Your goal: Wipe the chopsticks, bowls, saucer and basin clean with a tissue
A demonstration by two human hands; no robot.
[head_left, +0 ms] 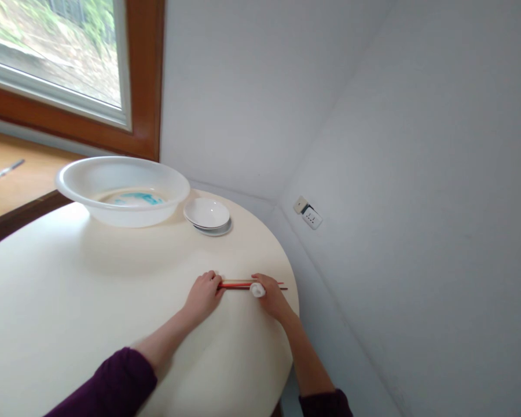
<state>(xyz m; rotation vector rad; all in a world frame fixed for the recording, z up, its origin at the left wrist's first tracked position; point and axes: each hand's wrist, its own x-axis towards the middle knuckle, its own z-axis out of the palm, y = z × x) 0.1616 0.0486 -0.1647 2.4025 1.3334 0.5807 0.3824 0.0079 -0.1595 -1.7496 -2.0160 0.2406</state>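
Observation:
A bundle of chopsticks (238,284), red and pale, lies flat near the right edge of the round cream table (69,289). My left hand (203,295) has its fingers curled on the bundle's left end. My right hand (271,296) is closed over the right part of the chopsticks, and a small white round object (257,290) shows at its fingers. The thin tips stick out past my right hand toward the table's edge.
A large white plastic basin (121,191) with some bluish water stands at the table's far side. Beside it sit stacked small white dishes (207,215). A window, a wooden sill with a pen (6,169), and a wall socket (309,214) are beyond.

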